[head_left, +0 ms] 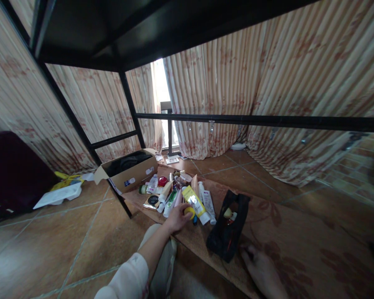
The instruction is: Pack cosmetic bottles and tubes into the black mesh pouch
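Note:
My left hand [177,219] pinches a round yellow item [190,213], whose kind I cannot make out. It is over the near edge of a pile of toiletries. Beside it lie a yellow tube [193,201] with a white cap and a white tube [208,205]. A green and white tube [171,202] and a square compact-like case [151,202] lie to the left. My right hand [258,263] rests low over the mat, fingers loosely bent and apart, with nothing visible in them. It is just right of an open black pouch [220,234] with small items inside.
A brown patterned mat [286,232] lies on the tiled floor. An open cardboard box [137,176] with dark contents stands behind the pile. Black metal frame bars [262,120] cross overhead and behind. A white tray [60,195] and a dark suitcase [15,174] are at left.

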### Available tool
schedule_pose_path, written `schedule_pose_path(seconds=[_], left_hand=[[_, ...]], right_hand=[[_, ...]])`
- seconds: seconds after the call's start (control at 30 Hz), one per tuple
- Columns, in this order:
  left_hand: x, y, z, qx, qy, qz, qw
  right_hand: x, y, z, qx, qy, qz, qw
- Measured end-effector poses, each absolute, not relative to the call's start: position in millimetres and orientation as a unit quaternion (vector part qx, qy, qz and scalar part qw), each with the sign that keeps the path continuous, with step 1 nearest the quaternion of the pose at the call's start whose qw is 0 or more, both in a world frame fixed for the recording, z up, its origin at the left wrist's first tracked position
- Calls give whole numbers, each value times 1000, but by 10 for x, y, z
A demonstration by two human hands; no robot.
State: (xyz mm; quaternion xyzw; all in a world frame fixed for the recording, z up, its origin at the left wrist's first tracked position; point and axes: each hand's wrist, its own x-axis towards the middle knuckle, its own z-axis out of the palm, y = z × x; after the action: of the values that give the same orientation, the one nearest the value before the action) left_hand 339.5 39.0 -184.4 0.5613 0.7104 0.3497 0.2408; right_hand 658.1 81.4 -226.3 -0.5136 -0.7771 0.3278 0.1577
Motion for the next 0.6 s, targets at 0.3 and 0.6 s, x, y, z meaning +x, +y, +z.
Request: schedule_pose_path(seconds=[0.3,0.6], left_hand=[[3413,384,-1808,554,718,346,238],[3426,382,-1784,548,730,340,227]], right_hand=[[6588,827,-2291,-512,-780,322,159],[6588,834,-2317,-512,-782,316,164]])
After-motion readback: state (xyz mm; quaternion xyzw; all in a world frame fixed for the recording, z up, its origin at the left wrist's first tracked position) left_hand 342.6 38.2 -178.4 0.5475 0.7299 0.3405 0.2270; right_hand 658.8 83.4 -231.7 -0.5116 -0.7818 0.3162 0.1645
